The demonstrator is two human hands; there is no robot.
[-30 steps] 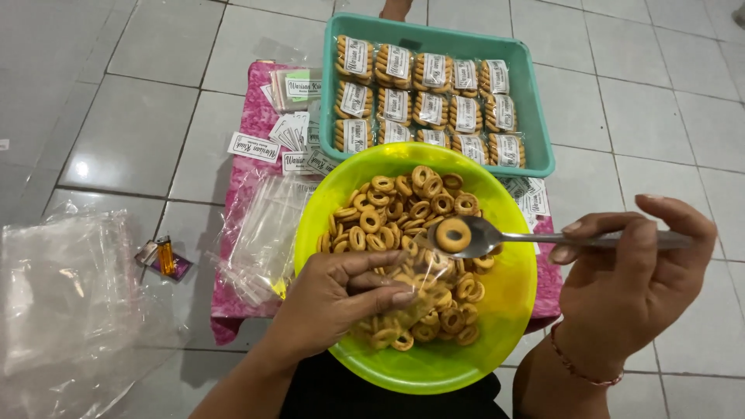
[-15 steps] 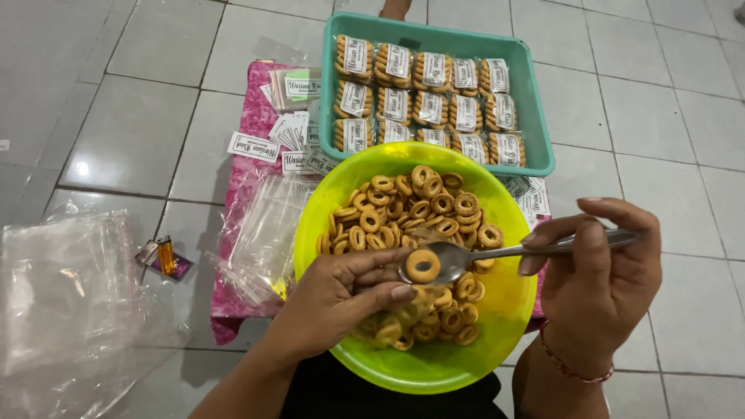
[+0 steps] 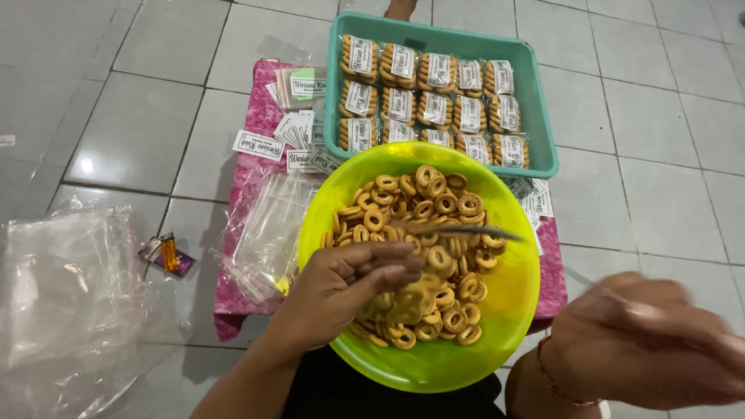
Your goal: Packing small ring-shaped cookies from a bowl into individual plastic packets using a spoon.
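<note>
Golden ring cookies (image 3: 423,256) heaped in lime-green bowl (image 3: 504,310); glossy, baked.

A home floor is serving as a small snack-packing spot: grey floor tiles (image 3: 140,132), a pink cloth (image 3: 260,116), a teal tray (image 3: 543,116) of bagged ring biscuits (image 3: 434,101), and loose labels (image 3: 260,145).
</note>
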